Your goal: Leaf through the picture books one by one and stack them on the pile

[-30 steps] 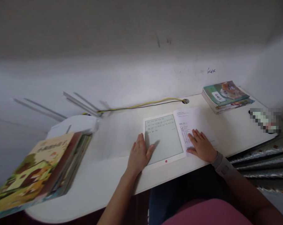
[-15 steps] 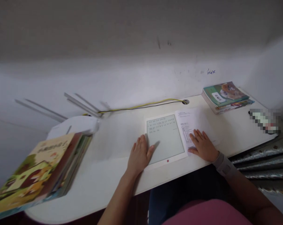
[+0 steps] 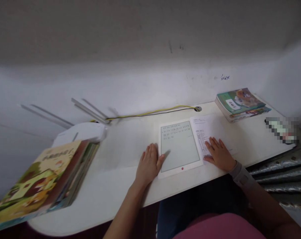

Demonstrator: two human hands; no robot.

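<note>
An open booklet [image 3: 179, 151] lies on the white desk in front of me. Its left page bears a framed grey-green panel with lines of text and a red dot below; small print covers part of the right page [image 3: 200, 127]. My left hand [image 3: 148, 166] is flat beside the left page, fingers stretched out, the thumb reaching over that page's edge. On the right page rests my right hand [image 3: 219, 154], palm down with spread fingers, partly covering the print. A grey band [image 3: 241, 176] circles my right wrist. Neither hand grips anything.
Picture books [image 3: 38, 179] are stacked at the left, before a white router [image 3: 79, 132] with several antennas. Yellow and black cables [image 3: 150, 111] run along the wall to a desk hole [image 3: 197, 109]. More books [image 3: 240, 103] and a pixelated object [image 3: 281, 129] are at the right.
The booklet has shifted slightly to the right, and my right hand has moved with it. My left hand stays nearly in place, covering less of the left page. The view has turned slightly.
</note>
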